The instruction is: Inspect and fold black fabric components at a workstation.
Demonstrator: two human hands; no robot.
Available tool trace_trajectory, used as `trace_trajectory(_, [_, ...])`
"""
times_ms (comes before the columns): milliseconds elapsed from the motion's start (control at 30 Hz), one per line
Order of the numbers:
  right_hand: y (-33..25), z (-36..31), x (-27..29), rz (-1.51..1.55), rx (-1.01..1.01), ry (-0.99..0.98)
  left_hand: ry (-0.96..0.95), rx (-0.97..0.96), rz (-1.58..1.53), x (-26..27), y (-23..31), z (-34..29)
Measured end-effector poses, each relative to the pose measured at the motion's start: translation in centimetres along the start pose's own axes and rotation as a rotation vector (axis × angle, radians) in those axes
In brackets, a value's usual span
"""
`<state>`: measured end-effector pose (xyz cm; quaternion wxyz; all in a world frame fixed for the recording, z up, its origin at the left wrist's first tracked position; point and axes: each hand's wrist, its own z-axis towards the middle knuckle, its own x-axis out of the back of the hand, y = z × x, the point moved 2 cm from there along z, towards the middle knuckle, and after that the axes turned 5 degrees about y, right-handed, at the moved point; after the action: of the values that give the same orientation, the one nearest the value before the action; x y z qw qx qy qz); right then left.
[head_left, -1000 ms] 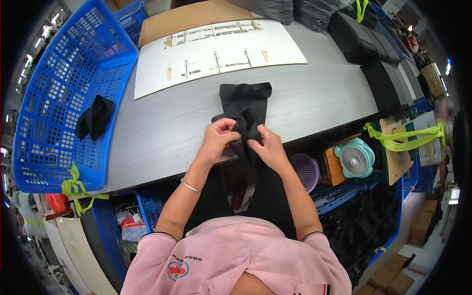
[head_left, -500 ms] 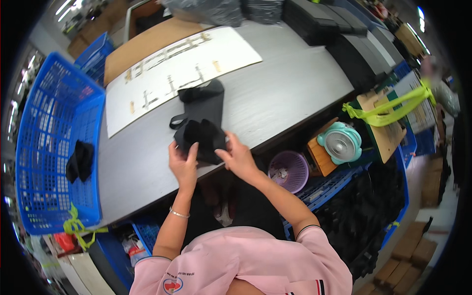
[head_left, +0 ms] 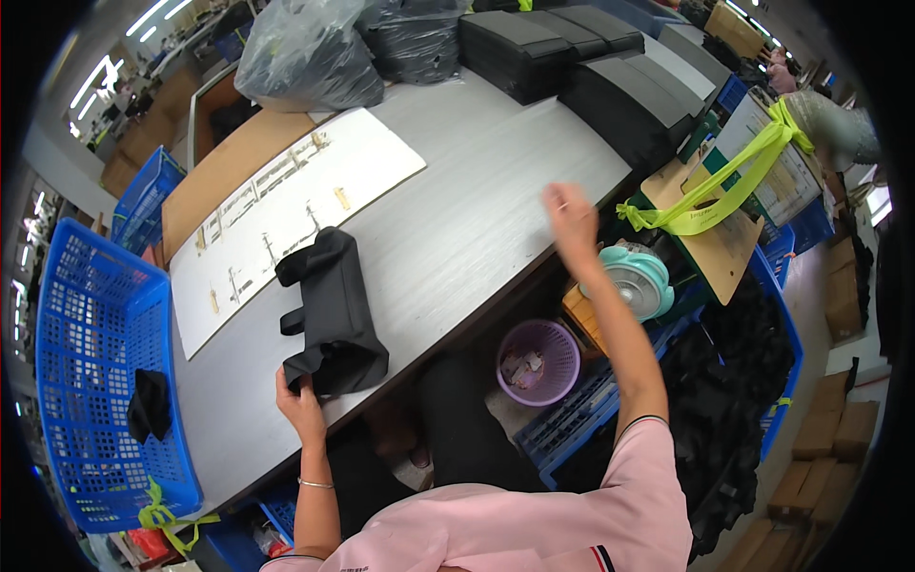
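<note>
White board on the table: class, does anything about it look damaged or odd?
Yes: the white board has dark and brownish marks on its face, standing out against the pale surface. Whether they are damage or deliberate markings, I cannot tell.

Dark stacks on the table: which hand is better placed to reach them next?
Probably the right hand: it looks empty and is stretched out to the right, much nearer the dark stacks. The left hand is farther off and holds the black bag near its open end.

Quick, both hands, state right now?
Left hand: closed on the near edge of the black bag.
Right hand: nothing visibly held; too blurred to tell open or closed.
</note>
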<state>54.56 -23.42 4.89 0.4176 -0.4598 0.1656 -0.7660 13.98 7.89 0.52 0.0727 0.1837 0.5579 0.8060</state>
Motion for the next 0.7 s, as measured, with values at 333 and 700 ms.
trace_trajectory(333, [15.6, 19.5, 11.5, -0.704, 0.27, 0.365, -0.079, 0.041, 0.178, 0.1, -0.8, -0.1])
trace_trajectory(700, [19.3, 22.9, 13.8, -0.49, 0.004, 0.186, -0.104, 0.025, 0.199, 0.0, 0.4, -0.2])
